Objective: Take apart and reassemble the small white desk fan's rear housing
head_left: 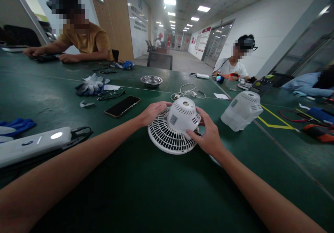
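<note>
On the green counter (156, 187), the step in hand looks like steadying or positioning a white fan motor housing (180, 114), with the right hand (211, 134) curled round its side and the left hand (156, 112) reaching its opposite side, fingers extended, grip unclear. The next move probably calls for even, two-sided support. Domed and vented, bearing a printed label (173, 120), the housing sits over a round, ribbed fan grille (159, 143).

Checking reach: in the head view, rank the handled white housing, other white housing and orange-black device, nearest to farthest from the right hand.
1. Handled white housing: touching the right hand.
2. Other white housing: right of that hand.
3. Orange-black device: farther right.
</note>
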A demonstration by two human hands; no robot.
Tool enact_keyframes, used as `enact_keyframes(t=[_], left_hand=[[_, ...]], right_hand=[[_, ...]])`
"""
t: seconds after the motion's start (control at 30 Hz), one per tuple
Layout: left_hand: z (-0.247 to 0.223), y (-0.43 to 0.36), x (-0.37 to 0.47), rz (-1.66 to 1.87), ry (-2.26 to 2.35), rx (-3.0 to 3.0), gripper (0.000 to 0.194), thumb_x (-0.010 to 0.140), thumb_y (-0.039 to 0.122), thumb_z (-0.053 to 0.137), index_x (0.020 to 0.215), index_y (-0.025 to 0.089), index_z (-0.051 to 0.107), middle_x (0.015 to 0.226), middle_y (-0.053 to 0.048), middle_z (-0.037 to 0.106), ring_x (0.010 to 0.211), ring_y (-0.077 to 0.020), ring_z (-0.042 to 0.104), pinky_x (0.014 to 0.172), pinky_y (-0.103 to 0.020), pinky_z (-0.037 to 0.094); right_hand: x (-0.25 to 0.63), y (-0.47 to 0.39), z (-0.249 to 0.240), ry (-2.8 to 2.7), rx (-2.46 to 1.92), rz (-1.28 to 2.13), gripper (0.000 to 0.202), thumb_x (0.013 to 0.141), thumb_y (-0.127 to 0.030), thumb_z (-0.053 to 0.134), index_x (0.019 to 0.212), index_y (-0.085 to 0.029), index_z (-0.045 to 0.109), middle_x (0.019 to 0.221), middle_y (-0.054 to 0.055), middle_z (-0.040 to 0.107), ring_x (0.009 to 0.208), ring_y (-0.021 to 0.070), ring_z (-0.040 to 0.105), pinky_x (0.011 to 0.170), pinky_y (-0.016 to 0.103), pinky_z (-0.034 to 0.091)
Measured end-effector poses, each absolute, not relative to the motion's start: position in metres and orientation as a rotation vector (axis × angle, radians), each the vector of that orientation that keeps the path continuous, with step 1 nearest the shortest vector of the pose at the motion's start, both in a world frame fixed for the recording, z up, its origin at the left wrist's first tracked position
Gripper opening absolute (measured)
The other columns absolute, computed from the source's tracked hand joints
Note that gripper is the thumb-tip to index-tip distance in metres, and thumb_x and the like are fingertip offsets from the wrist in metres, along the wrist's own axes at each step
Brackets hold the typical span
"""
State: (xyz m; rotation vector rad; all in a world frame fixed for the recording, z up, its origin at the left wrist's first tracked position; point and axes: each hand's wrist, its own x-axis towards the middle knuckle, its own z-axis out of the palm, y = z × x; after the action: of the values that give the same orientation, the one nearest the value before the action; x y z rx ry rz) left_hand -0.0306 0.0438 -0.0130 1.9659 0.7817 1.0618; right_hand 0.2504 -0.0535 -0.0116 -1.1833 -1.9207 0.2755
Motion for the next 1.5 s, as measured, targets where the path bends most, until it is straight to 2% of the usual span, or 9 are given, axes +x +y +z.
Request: enact_keyframes(t=[0.07, 0.2, 0.33, 0.43, 0.6, 0.87, 1.17, 1.4, 1.5], left_hand=[[-0.005, 0.037, -0.027, 0.933, 0.622, 2.147, 0.056, 0.103, 0.061, 0.047, 0.133, 0.02, 0.069, 0.138, -0.014, 0.071, 0.127, -0.0316, 0.066, 0.11, -0.049, 0.049], [0.005, 0.03, -0.022, 0.844, 0.724, 2.498, 0.073, 0.086, 0.073, 0.068, 0.131, 0.016, 0.067, 0.125, -0.018, 0.074, 0.109, -0.0338, 0.069, 0.095, -0.052, 0.054], [0.009, 0.028, -0.02, 0.755, 0.708, 2.631, 0.071, 0.077, 0.072, 0.076, 0.121, 0.017, 0.071, 0.12, -0.017, 0.072, 0.109, -0.0343, 0.067, 0.095, -0.054, 0.054], [0.01, 0.027, -0.019, 0.708, 0.673, 2.597, 0.067, 0.079, 0.069, 0.075, 0.121, 0.017, 0.072, 0.122, -0.017, 0.071, 0.117, -0.0358, 0.065, 0.099, -0.054, 0.053], [0.01, 0.026, -0.017, 0.708, 0.665, 2.527, 0.067, 0.081, 0.065, 0.074, 0.129, 0.018, 0.07, 0.126, -0.016, 0.07, 0.116, -0.035, 0.067, 0.096, -0.05, 0.055], [0.01, 0.026, -0.02, 0.679, 0.661, 2.422, 0.069, 0.083, 0.062, 0.074, 0.136, 0.019, 0.065, 0.131, -0.016, 0.067, 0.115, -0.0338, 0.068, 0.091, -0.048, 0.058], [0.006, 0.027, -0.019, 0.723, 0.641, 2.49, 0.064, 0.083, 0.063, 0.076, 0.124, 0.015, 0.068, 0.132, -0.018, 0.065, 0.12, -0.0352, 0.065, 0.099, -0.052, 0.056], [0.003, 0.034, -0.022, 0.763, 0.608, 2.612, 0.067, 0.083, 0.068, 0.075, 0.124, 0.016, 0.068, 0.125, -0.018, 0.067, 0.112, -0.0333, 0.067, 0.095, -0.051, 0.058], [-0.001, 0.037, -0.021, 0.837, 0.609, 2.654, 0.062, 0.087, 0.064, 0.071, 0.125, 0.015, 0.067, 0.119, -0.018, 0.07, 0.107, -0.0331, 0.068, 0.095, -0.054, 0.057]], right_hand=[[0.252, -0.052, -0.012, -1.952, -1.16, 0.209, 0.086, 0.084, -0.038, 0.08, 0.159, -0.032, 0.039, 0.154, 0.014, 0.057, 0.129, 0.0398, 0.063, 0.102, 0.066, 0.057], [0.257, -0.052, -0.012, -1.985, -1.111, 0.22, 0.09, 0.082, -0.035, 0.078, 0.162, -0.032, 0.035, 0.161, 0.014, 0.051, 0.134, 0.0404, 0.06, 0.099, 0.063, 0.06], [0.262, -0.054, -0.008, -2.076, -1.066, 0.246, 0.093, 0.084, -0.043, 0.077, 0.164, -0.033, 0.032, 0.161, 0.013, 0.052, 0.134, 0.0418, 0.061, 0.102, 0.066, 0.058], [0.261, -0.056, -0.006, -2.097, -1.081, 0.295, 0.091, 0.087, -0.05, 0.076, 0.165, -0.031, 0.032, 0.157, 0.014, 0.057, 0.126, 0.04, 0.066, 0.103, 0.066, 0.057], [0.257, -0.055, -0.005, -2.018, -1.127, 0.387, 0.091, 0.085, -0.05, 0.08, 0.163, -0.027, 0.038, 0.147, 0.015, 0.065, 0.114, 0.0357, 0.071, 0.098, 0.061, 0.061], [0.256, -0.049, -0.003, -2.008, -1.129, 0.435, 0.091, 0.084, -0.049, 0.082, 0.162, -0.028, 0.042, 0.149, 0.014, 0.065, 0.119, 0.0363, 0.071, 0.099, 0.062, 0.061], [0.254, -0.049, -0.009, -2.028, -1.142, 0.276, 0.093, 0.083, -0.047, 0.081, 0.163, -0.026, 0.04, 0.156, 0.015, 0.059, 0.131, 0.0399, 0.066, 0.105, 0.064, 0.058], [0.251, -0.05, -0.012, -2.061, -1.148, 0.122, 0.096, 0.084, -0.051, 0.079, 0.166, -0.026, 0.034, 0.161, 0.016, 0.054, 0.138, 0.0405, 0.061, 0.113, 0.066, 0.052], [0.251, -0.05, -0.01, -2.082, -1.151, 0.055, 0.11, 0.08, -0.056, 0.081, 0.169, -0.027, 0.024, 0.167, 0.017, 0.046, 0.141, 0.045, 0.057, 0.113, 0.071, 0.05]])
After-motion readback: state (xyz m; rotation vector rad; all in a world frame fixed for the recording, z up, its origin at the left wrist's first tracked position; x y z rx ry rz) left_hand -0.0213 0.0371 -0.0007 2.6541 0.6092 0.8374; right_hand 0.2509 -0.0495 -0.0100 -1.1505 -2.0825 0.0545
